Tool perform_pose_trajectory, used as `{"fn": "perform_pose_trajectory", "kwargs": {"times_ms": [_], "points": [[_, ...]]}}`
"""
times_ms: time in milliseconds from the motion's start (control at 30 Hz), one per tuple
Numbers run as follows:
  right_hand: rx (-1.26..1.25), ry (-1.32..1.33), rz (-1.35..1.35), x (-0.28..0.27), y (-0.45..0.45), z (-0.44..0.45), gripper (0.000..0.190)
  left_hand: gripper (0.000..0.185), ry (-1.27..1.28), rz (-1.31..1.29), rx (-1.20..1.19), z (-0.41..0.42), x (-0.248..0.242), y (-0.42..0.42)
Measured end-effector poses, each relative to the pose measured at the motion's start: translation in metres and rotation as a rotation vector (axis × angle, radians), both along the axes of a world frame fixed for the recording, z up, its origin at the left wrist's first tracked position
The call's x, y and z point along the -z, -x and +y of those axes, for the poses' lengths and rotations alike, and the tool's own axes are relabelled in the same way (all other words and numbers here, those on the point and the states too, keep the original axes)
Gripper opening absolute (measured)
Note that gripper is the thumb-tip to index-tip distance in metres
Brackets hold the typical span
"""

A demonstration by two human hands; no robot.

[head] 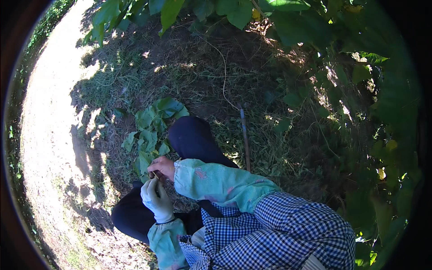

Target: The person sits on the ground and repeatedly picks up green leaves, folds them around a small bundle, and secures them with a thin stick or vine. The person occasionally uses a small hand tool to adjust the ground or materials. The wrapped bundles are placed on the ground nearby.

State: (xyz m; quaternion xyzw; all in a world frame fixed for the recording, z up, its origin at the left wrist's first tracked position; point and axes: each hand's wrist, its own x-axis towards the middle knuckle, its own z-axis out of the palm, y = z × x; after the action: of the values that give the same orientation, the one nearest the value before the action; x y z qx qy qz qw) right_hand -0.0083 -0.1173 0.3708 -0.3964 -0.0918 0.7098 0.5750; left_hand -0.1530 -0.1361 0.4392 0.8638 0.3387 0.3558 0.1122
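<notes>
Bare-skinned, my right hand (162, 167) pinches a thin pale stem (155, 174) between thumb and fingertips. My left hand (156, 199), in a white work glove, closes its fingertips on the lower end of that stem, just below the right hand. Beyond the fingers, a cluster of broad green leaves (147, 136) lies between and past my knees. Whether the stem belongs to these leaves is hidden by the fingers. Both hands are close together over the gap between my dark-trousered knees (192, 138).
A slender rod (245, 138), bluish at its tip, lies right of my knee. A thin dry vine (224, 74) curves above it. Leafy branches (239, 13) hang across the top and right. Cut grass (114, 81) covers shaded soil; bright sunlit ground (47, 141) stretches along the left.
</notes>
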Motion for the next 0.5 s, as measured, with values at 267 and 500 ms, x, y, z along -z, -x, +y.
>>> {"fn": "perform_pose_trajectory", "kwargs": {"times_ms": [267, 500], "points": [[0.433, -0.521, 0.136, -0.115, -0.187, -0.035, 0.011, 0.018, 0.230, 0.008, 0.089, 0.002, 0.024, 0.000], [0.748, -0.243, -0.393, -0.130, -0.381, -0.218, 0.011, 0.014, 0.441, 0.121, 0.171, -0.003, 0.038, -0.001]]}}
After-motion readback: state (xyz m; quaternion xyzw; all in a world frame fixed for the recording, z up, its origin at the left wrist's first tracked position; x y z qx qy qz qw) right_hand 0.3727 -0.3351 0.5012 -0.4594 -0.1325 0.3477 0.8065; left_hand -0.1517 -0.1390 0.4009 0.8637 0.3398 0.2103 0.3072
